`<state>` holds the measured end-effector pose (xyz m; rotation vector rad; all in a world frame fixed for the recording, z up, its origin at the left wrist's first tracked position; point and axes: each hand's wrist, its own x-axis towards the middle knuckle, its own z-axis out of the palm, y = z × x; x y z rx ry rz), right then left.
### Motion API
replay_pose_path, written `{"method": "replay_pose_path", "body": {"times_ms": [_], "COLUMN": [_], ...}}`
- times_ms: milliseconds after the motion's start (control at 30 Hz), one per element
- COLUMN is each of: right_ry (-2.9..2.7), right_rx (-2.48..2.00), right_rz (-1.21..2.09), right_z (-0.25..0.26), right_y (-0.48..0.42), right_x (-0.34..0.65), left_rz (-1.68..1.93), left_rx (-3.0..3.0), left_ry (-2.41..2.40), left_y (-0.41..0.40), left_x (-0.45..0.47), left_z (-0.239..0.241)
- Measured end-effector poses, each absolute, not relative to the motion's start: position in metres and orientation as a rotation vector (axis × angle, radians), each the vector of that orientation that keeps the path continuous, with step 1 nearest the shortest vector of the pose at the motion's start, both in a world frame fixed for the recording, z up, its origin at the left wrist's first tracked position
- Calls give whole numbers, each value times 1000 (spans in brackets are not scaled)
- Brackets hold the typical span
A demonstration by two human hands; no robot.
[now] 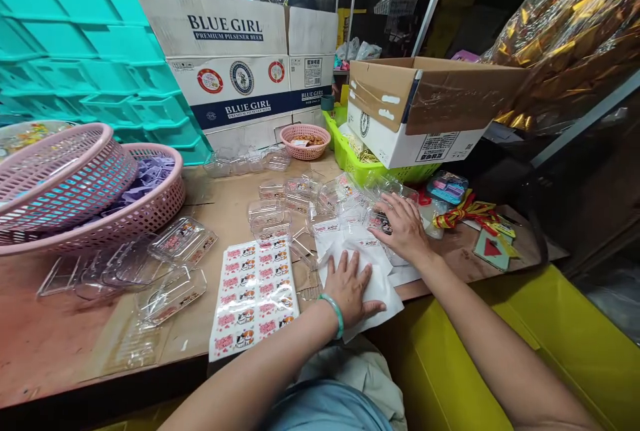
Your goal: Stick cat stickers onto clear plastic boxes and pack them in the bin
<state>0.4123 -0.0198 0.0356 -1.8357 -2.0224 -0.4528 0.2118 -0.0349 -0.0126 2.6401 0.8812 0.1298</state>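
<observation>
My left hand (351, 287) lies flat with fingers spread on a pile of white backing sheets (383, 297) at the table's front edge; a green bangle circles its wrist. My right hand (403, 225) rests palm down, fingers stretched out, on small clear plastic boxes (320, 201) with labels. A sticker sheet (255, 294) printed with red and white cat labels lies just left of my left hand. More clear plastic boxes (175, 264) lie to the far left of it.
Two pink baskets (120, 214) stand at the left, one holding purple pieces. Blue Girl cardboard boxes (240, 64) and teal crates (75, 44) line the back. A small pink basket (305, 141), green basket (350, 161), open carton (425, 107) and ribbons (470, 211) lie right.
</observation>
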Motion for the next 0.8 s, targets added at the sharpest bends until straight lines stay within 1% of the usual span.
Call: {"method": "replay_pose_path", "body": {"times_ms": [100, 200, 400, 600, 700, 800], "right_ry": [-2034, -2122, -2317, -2440, -2285, -1990], "right_rx": [-1748, -1741, -1794, -1717, -1668, -1624], "right_rz": [-427, -317, 210, 199, 249, 314], "right_z": [24, 21, 36, 34, 44, 63], "right_y": [-31, -35, -7, 8, 0, -7], "right_x": [403, 398, 414, 418, 421, 421], "left_rz": [131, 132, 135, 55, 68, 112], "left_rx": [2652, 2660, 2586, 2545, 2538, 2549], "left_ry": [893, 884, 853, 779, 763, 752], "left_y": [-32, -34, -46, -52, -49, -31], "left_x": [205, 193, 181, 171, 173, 196], "left_z": [4, 10, -12, -22, -21, -19]}}
